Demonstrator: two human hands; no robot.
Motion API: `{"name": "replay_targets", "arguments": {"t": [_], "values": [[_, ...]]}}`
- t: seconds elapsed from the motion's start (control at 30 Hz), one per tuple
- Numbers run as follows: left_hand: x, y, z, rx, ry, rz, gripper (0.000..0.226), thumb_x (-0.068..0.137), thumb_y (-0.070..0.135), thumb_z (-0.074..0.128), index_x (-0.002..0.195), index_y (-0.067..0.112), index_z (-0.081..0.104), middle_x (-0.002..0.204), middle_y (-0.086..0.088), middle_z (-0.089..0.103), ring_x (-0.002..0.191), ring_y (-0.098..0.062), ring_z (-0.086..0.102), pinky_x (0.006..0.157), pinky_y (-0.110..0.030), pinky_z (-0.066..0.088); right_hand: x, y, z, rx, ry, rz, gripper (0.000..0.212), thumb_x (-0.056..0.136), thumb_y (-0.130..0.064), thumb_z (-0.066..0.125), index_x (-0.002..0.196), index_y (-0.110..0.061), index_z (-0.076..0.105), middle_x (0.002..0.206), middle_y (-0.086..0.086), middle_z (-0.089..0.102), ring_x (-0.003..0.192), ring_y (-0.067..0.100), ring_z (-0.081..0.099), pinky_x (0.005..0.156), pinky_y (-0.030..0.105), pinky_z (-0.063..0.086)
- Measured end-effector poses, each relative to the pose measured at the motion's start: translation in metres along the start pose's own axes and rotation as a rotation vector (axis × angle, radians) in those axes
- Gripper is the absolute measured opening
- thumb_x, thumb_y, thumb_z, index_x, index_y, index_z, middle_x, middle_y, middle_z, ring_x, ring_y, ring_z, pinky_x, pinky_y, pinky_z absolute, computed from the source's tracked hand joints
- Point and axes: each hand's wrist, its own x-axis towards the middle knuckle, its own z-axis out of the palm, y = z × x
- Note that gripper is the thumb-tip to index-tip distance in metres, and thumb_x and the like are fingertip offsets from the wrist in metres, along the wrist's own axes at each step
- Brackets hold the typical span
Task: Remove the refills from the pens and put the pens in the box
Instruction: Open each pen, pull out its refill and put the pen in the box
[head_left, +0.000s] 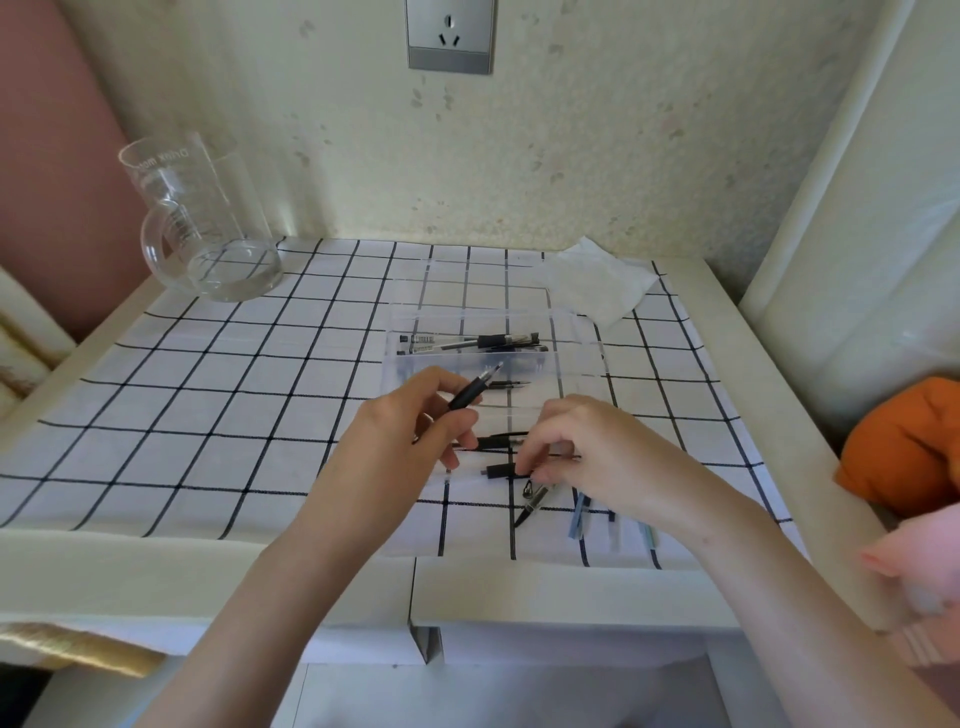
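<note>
pen (470, 395) gripped in left hand (405, 441), pen piece (500, 471) pinched by right hand (592, 447), jug (208, 223) lettered "drink"

White table (156, 582) under checked cloth (208, 415)

a cloth (208, 415) covers the surface (156, 577). the jug (208, 228) stands at its far left corner, the tissue (597, 283) at the far right. the box (576, 338) sits right of the middle, with pens (467, 341) lying in it along its far wall. just before the box my left fingers (436, 382) hold a pen (470, 392), tip toward the box; right of them my right fingers (535, 452) pinch a pen part (501, 470). loose pen pieces (535, 501) lie near the front edge, by my right wrist.
</note>
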Motion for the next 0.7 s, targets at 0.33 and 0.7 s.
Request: {"name": "replay_targets", "arguments": {"t": [0.33,0.7], "values": [[0.002,0.0,0.0,0.034,0.013,-0.017,0.01,0.09,0.023,0.055,0.097,0.029,0.059,0.072,0.008,0.068,0.06,-0.003,0.061,0.069,-0.032,0.054,0.004,-0.002,0.005,-0.138,-0.01,-0.1,0.01,0.079,-0.026,0.072,0.089,-0.028,0.071,0.09,-0.007,0.051,0.09,0.007,0.036,0.08,0.028,0.04],[0.002,-0.003,0.002,0.028,-0.026,-0.013,0.012,0.09,0.021,0.057,0.09,0.033,0.058,0.07,0.01,0.068,0.06,-0.002,0.061,0.064,-0.023,0.05,0.008,-0.001,0.016,-0.088,0.009,-0.166,0.004,0.083,-0.024,0.068,0.084,-0.021,0.066,0.089,-0.011,0.05,0.091,0.004,0.038,0.082,0.023,0.036]]}}
